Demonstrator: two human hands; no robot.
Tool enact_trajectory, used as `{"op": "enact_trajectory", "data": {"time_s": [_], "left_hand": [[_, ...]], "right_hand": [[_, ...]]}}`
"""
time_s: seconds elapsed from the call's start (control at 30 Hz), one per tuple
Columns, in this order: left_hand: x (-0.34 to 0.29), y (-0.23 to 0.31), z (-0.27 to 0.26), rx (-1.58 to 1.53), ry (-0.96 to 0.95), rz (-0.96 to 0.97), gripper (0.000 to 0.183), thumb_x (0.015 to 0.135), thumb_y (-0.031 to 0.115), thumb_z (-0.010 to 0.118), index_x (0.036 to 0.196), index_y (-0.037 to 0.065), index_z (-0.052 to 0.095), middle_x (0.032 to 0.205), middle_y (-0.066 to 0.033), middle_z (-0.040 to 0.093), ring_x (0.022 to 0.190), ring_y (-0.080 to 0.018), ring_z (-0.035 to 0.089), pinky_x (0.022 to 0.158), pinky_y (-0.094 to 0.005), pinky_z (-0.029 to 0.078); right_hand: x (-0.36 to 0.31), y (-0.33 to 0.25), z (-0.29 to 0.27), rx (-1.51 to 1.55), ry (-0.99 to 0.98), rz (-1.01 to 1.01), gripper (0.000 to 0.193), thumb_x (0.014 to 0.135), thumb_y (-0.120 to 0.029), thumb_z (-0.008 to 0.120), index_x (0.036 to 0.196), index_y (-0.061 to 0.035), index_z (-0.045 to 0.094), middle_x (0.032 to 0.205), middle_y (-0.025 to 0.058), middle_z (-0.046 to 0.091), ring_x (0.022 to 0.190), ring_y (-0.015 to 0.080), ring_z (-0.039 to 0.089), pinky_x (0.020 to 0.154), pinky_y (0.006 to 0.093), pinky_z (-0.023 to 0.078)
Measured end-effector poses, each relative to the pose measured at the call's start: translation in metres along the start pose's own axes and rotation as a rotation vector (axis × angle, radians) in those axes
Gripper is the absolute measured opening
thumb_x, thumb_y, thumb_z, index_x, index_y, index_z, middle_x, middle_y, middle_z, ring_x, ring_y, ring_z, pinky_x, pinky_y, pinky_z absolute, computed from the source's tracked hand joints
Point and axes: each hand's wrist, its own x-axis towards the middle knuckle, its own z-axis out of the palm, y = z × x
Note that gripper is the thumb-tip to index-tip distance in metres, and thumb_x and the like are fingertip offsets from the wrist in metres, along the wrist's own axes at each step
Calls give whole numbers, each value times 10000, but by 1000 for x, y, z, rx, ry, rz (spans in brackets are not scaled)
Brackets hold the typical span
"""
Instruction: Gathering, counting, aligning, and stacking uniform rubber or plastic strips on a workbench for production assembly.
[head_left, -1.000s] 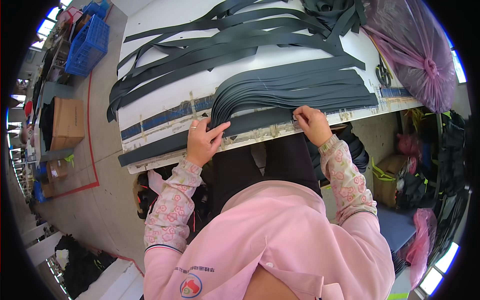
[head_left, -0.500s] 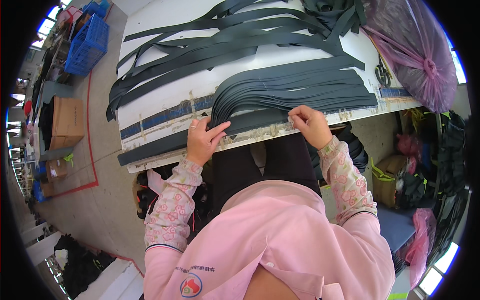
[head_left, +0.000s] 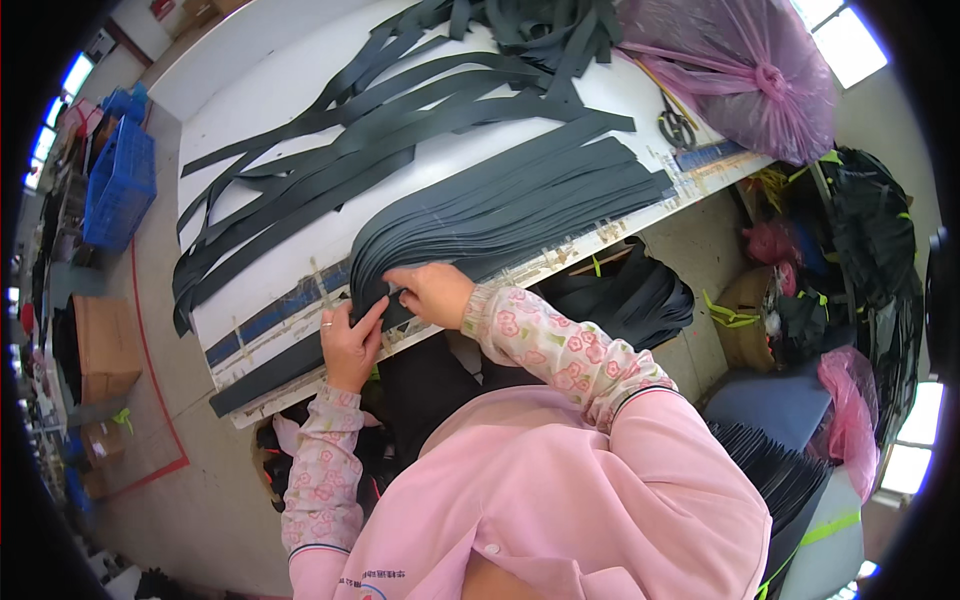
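Note:
A thick stack of dark grey-green fabric strips (head_left: 510,210) lies on the table, its left end curving down toward the front edge. My left hand (head_left: 350,345) rests at that curved end, fingers stretched and apart, with the fingertips against the strips. Close beside it, my right hand (head_left: 435,293) is closed at the bend, its fingertips on the strip edges; the exact number of layers in its grasp is hidden. Under both hands, one flat strip (head_left: 270,375) runs along the front edge.
Loose strips (head_left: 400,130) sprawl across the white table (head_left: 240,130), tangled at the back. Black scissors (head_left: 677,128) lie at the right, near a tied pink plastic bag (head_left: 740,70). More dark strips (head_left: 630,300) hang below the edge. A blue crate (head_left: 120,185) and a cardboard box (head_left: 105,345) stand left.
My right hand has moved left along the front edge to the bend, beside my left hand. My left hand stays at the curved end. The whole view has shifted and turned.

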Motion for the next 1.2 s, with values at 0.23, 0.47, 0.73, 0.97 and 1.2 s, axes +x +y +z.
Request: {"op": "enact_trajectory", "data": {"time_s": [0.23, 0.47, 0.73, 0.97, 1.2], "left_hand": [[8, -2, 11, -86, -21, -33, 422, 825, 164, 733, 1228, 290, 726, 1058, -139, 627, 836, -294, 545, 759, -406, 484], [0, -6, 5, -105, 10, -72, 432, 819, 164, 733, 1230, 297, 727, 1068, -152, 640, 818, -296, 550, 768, -390, 493], [1, -7, 7, -83, 6, -54, 439, 827, 178, 723, 1241, 323, 715, 1062, -148, 638, 813, -295, 556, 765, -393, 492], [2, -4, 7, -78, -4, -57, 436, 831, 185, 723, 1237, 343, 713, 1067, -125, 635, 806, -289, 553, 767, -395, 488], [0, -6, 7, -53, -29, -51, 431, 821, 162, 721, 1207, 354, 732, 1060, -133, 621, 861, -302, 548, 791, -405, 471]], "right_hand": [[-21, 1, 15, 204, 55, 183, 116, 889, -122, 685, 958, -29, 673, 654, 121, 641, 592, 263, 641, 614, 375, 508], [-18, -8, 42, 34, 72, 84, 83, 870, -141, 665, 919, -75, 673, 725, 82, 697, 686, 303, 665, 819, 410, 452], [-14, -5, 48, -28, 53, 110, 92, 870, -156, 659, 901, -71, 675, 754, 106, 702, 705, 321, 673, 799, 435, 470], [-33, 23, -21, 222, 54, 373, 217, 877, -114, 669, 1064, -7, 699, 737, 155, 697, 662, 257, 703, 631, 354, 536], [-74, 72, -96, 149, 135, 407, 188, 921, -107, 650, 1081, -14, 681, 751, 117, 686, 646, 176, 673, 608, 327, 512]]}}
